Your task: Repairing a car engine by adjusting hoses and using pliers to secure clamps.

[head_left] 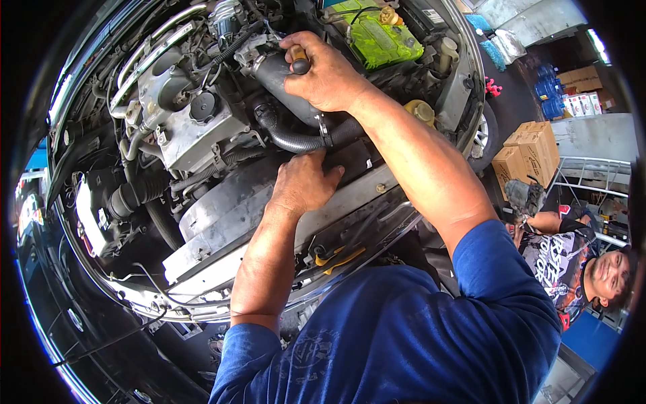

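Note:
My right hand (326,77) is closed around a screwdriver (299,62) with an amber and black handle. Its shaft is hidden, and the tool is over the end of a wide black intake hose (279,77), where a metal clamp sits. My left hand (306,182) rests at the front of the engine bay, thumb spread out. Its fingertips reach to the lower side of a curved black radiator hose (289,138) and are partly hidden. Left of both hands lies the engine's grey cover (198,121) with a round black cap.
A bright green battery (380,37) sits beyond my right hand. Yellow-handled pliers (340,259) lie at the front edge of the bay. Cardboard boxes (528,151) stand on the floor at right. Another person (562,256) is at the right, holding a dark part (525,196).

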{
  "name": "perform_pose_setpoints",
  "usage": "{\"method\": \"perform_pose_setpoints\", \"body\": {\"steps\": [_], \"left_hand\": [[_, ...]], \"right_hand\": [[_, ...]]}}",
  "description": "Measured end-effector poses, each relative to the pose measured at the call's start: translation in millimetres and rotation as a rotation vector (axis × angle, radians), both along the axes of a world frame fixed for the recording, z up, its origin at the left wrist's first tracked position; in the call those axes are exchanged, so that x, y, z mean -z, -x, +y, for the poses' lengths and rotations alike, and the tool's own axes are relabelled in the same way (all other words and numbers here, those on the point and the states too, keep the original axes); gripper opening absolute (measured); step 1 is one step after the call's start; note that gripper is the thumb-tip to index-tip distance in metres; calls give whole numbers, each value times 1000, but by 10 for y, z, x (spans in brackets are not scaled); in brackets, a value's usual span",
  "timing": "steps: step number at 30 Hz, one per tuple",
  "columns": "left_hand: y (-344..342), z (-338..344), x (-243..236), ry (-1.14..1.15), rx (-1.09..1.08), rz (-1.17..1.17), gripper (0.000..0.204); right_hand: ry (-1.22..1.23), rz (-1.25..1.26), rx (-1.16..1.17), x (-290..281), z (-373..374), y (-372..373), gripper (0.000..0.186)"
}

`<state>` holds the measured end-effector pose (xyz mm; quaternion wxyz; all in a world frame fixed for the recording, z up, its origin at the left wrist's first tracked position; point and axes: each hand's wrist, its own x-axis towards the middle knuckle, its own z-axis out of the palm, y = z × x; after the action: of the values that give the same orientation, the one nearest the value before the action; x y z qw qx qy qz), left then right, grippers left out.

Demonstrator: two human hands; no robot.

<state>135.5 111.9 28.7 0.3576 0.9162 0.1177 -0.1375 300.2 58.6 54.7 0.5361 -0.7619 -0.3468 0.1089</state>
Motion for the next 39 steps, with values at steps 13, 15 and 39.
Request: {"method": "perform_pose_setpoints", "body": {"steps": [13, 15, 39], "left_hand": [[-76, -30, 9, 11, 19, 34, 38], [-64, -57, 55, -42, 29, 5, 41], [-429, 189, 313, -99, -103, 48, 63]], "right_hand": [[-31, -9, -296, 17, 71, -251, 36], [-46, 7, -309, 34, 76, -309, 35], [-4, -37, -666, -70, 154, -243, 31]]}}
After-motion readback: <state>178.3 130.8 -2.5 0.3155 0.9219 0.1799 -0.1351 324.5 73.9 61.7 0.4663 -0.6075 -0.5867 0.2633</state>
